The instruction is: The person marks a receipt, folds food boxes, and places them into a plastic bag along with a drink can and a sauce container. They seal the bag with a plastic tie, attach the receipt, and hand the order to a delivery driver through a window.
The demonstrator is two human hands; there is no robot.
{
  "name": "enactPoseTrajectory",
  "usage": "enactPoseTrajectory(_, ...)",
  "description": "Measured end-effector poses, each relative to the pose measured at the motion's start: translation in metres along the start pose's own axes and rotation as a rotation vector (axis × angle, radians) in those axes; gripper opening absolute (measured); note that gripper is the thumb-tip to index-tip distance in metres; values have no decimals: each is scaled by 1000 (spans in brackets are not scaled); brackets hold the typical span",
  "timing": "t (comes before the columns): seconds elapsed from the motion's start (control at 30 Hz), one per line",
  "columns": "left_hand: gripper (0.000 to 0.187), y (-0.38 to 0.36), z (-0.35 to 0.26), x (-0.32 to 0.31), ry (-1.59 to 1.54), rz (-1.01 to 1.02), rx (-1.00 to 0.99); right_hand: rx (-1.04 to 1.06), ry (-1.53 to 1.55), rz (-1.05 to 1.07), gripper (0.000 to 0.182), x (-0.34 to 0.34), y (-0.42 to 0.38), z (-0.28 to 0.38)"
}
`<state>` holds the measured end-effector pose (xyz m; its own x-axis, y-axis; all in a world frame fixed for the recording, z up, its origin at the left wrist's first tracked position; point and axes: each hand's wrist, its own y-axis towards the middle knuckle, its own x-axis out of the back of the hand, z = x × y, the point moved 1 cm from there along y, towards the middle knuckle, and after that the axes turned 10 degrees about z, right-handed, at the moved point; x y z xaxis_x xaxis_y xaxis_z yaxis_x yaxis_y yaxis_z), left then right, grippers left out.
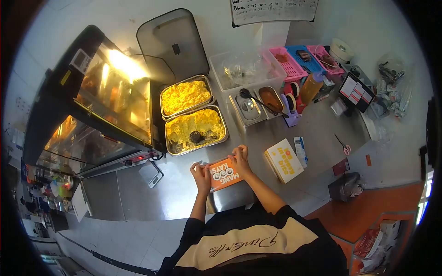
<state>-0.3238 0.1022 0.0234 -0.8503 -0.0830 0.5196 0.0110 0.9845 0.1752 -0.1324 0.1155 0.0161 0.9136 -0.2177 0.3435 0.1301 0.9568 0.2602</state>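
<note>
An orange box (224, 175) with white lettering lies near the front edge of the steel counter, above a shiny metal surface. My left hand (201, 176) grips its left side with bent fingers. At its right upper corner my right hand (240, 160) has its fingers closed on the box. Beyond the box sits a metal tray of yellow food (195, 126) with a dark round utensil in it. Behind that stands a second tray of yellow food (185, 97). A white and yellow box (284, 161) is to the right of my right hand.
A lit glass warming cabinet (115, 92) stands at the left, with a small scale (150, 174) before it. Metal containers (258, 106), a tape dispenser (292, 118), pink baskets (287, 63) and a tablet (356, 92) stand toward the back. Scissors (346, 148) lie at the right.
</note>
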Motion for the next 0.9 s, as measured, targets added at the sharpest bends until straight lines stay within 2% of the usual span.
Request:
enactPoseTrajectory(0.07,17,0,26,-10,-311,57,139,83,-130,-63,27,5,3,-9)
enactPoseTrajectory(0.1,22,1,6,-4,-298,66,177,124,-197,-98,27,12,7,-13)
enactPoseTrajectory(0.17,23,-2,-14,-5,-207,-83,156,-104,146,-287,26,51,15,-17)
enactPoseTrajectory(0.23,28,-13,-15,-19,-81,-240,129,-228,463,-618,28,118,39,-9)
enactPoseTrajectory(0.27,29,-19,-25,-24,20,-142,131,-261,239,-765,33,154,51,-49)
enactPoseTrajectory(0.3,31,-25,-44,-24,123,-45,129,-102,-429,-914,41,196,66,-69)
enactPoseTrajectory(0.33,34,-29,-57,-27,226,51,125,-108,-560,-897,42,225,80,-91)
enactPoseTrajectory(0.37,36,-35,-54,-37,137,115,140,-114,-688,-876,45,250,91,-107)
enactPoseTrajectory(0.47,35,-53,-70,-67,16,116,199,-607,-117,-157,39,300,121,-132)
enactPoseTrajectory(0.5,36,-56,-77,-74,17,106,240,-805,-26,-33,33,307,127,-113)
enactPoseTrajectory(0.6,35,-55,-83,-90,-33,79,282,-638,407,69,32,318,117,-124)
enactPoseTrajectory(0.7,36,-51,-88,-95,-60,73,323,-368,618,-97,31,309,77,-135)
enactPoseTrajectory(0.8,34,-57,-81,-96,-91,53,360,-466,721,-23,31,303,60,-149)
enactPoseTrajectory(0.83,34,-57,-81,-96,-124,54,391,-541,919,-45,28,300,61,-151)
enactPoseTrajectory(0.9,31,-57,-79,-94,-230,47,461,-719,972,9,25,300,72,-157)
